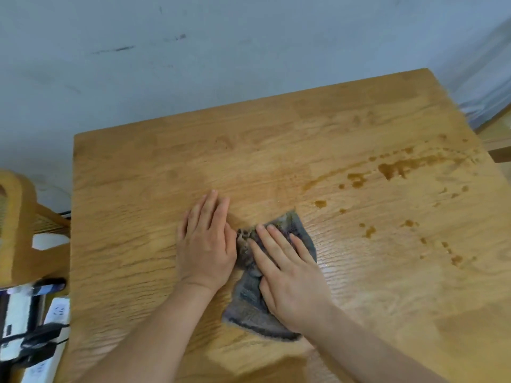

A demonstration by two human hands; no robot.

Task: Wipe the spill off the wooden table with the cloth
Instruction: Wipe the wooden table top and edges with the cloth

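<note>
The wiping looks under way. The right hand [290, 275] presses flat, straight fingers on the crumpled grey cloth [249, 308] near the middle of the wooden table [138, 189]. The left hand [206, 244] rests flat on the wood at the cloth's nine o'clock, holding nothing. The brown spill [392, 170], puddles and scattered drops, lies from one to three o'clock, so the next stroke should probably push that way.

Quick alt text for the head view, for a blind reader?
The right hand presses a grey cloth on the wooden table; the left hand rests on the wood beside it. Brown spill patches lie farther right.
</note>
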